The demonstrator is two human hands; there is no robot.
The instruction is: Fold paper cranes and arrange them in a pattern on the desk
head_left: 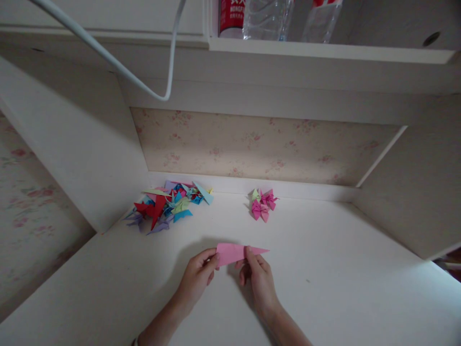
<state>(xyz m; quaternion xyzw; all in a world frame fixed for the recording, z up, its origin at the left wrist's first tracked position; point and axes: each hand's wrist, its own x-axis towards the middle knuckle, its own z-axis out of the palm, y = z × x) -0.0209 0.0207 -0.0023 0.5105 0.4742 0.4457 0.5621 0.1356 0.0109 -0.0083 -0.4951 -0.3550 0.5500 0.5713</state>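
Note:
A folded piece of pink origami paper (pixel 231 253) is held between my two hands over the white desk, its narrow point aimed right. My left hand (pixel 200 271) pinches the broad left end with thumb and fingers. Farther along, my right hand (pixel 256 276) grips the paper near where it tapers, thumb on top. Beyond the hands on the left lies a pile of folded paper pieces (pixel 158 209) in red, blue, purple, green and other colours. A smaller cluster of pink and green paper flowers (pixel 264 205) rests at the back, right of the pile.
The white desk (pixel 342 278) meets a low back ledge and side panels. Overhead, a shelf (pixel 324 51) holds clear plastic bottles (pixel 266 19) and a red-labelled one (pixel 231 17). A white bent tube or cable (pixel 118 65) hangs at the upper left.

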